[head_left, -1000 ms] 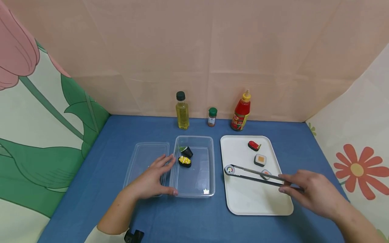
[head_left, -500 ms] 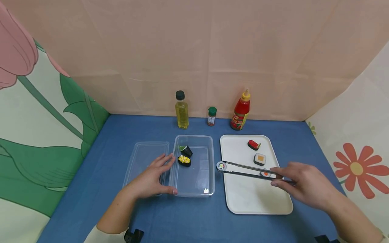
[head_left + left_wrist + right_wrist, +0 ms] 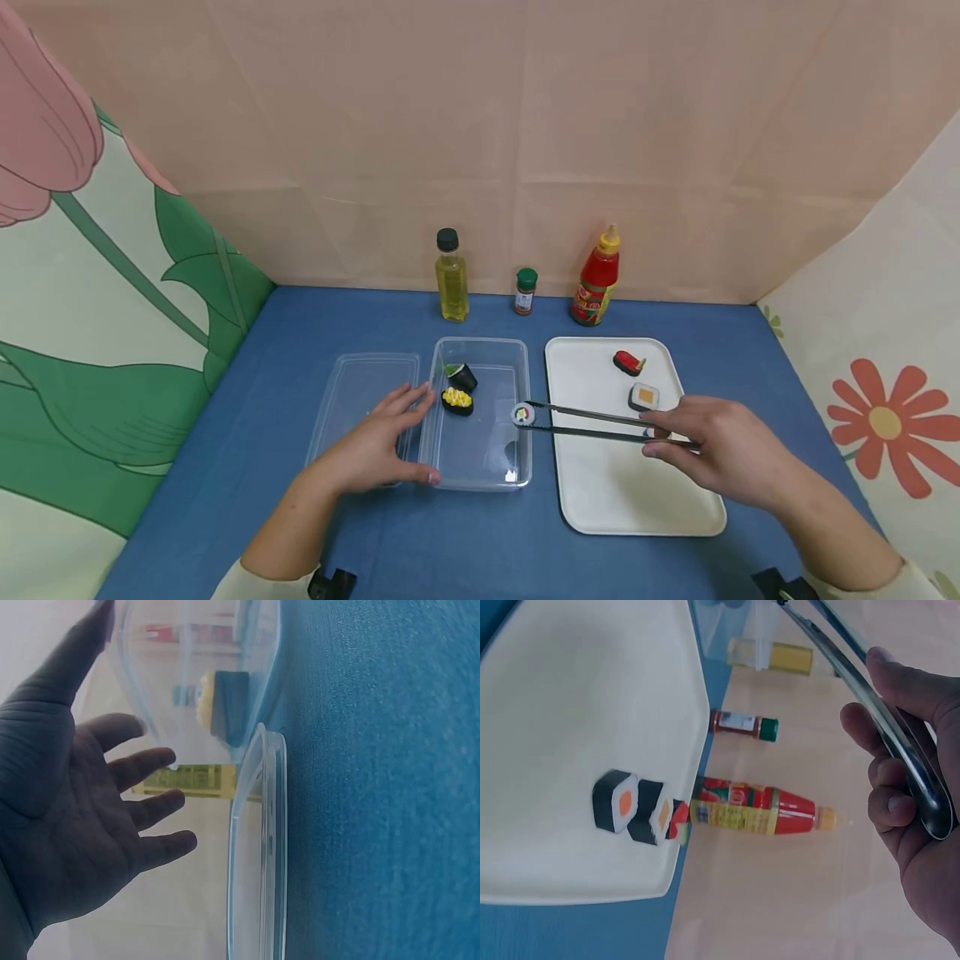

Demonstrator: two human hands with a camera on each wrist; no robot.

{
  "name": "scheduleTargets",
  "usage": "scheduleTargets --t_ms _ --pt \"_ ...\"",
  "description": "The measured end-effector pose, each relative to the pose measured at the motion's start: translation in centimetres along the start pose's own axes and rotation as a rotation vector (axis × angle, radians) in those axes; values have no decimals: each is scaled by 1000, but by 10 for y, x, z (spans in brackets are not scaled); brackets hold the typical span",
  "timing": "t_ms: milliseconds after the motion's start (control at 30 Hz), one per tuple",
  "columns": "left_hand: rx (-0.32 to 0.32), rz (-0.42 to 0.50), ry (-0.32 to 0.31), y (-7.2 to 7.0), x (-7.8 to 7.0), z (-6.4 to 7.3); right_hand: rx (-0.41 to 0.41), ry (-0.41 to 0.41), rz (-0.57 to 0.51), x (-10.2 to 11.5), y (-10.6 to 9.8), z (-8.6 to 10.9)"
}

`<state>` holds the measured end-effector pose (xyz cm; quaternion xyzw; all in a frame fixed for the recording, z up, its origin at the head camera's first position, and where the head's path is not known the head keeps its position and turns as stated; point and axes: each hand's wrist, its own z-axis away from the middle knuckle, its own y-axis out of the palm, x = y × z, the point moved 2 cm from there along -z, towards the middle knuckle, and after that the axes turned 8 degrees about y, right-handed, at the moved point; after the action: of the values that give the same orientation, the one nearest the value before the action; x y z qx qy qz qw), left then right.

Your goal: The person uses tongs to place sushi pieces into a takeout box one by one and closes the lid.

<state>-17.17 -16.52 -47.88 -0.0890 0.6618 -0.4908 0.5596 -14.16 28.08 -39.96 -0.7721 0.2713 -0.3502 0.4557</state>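
Observation:
My right hand [image 3: 705, 446] grips metal tongs [image 3: 885, 724], whose tips pinch a round sushi roll [image 3: 522, 414] over the right rim of the clear plastic container [image 3: 480, 454]. Inside that container, at its left, lie a sushi piece topped with yellow [image 3: 457, 400] and a dark roll with a green end [image 3: 462, 378]. My left hand [image 3: 375, 442] has its fingers spread at the container's left side; in the left wrist view it holds nothing, and whether the thumb touches the wall I cannot tell. Below the right hand is a white tray [image 3: 630, 500].
On the tray sit a red-topped sushi piece [image 3: 627, 362], a square roll [image 3: 643, 397] and an orange-centred roll [image 3: 622, 802]. A clear lid [image 3: 360, 387] lies left of the container. Behind stand an oil bottle [image 3: 452, 279], a green-capped jar [image 3: 525, 292] and a red sauce bottle [image 3: 597, 279].
My right hand has moved left with the tongs, carrying the round sushi roll from above the tray's left edge to the container's right rim. The left hand has stayed in place.

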Motion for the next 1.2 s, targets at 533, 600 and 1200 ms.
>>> scheduleTargets --t_ms 533,600,1200 --pt "-5 -8 -14 0 1 -1 103 15 -35 11 24 -28" --pt "-3 -9 -13 0 0 -1 131 33 -33 12 27 -31" --pt "1 -13 -4 1 1 -1 240 -20 -53 26 60 -59"
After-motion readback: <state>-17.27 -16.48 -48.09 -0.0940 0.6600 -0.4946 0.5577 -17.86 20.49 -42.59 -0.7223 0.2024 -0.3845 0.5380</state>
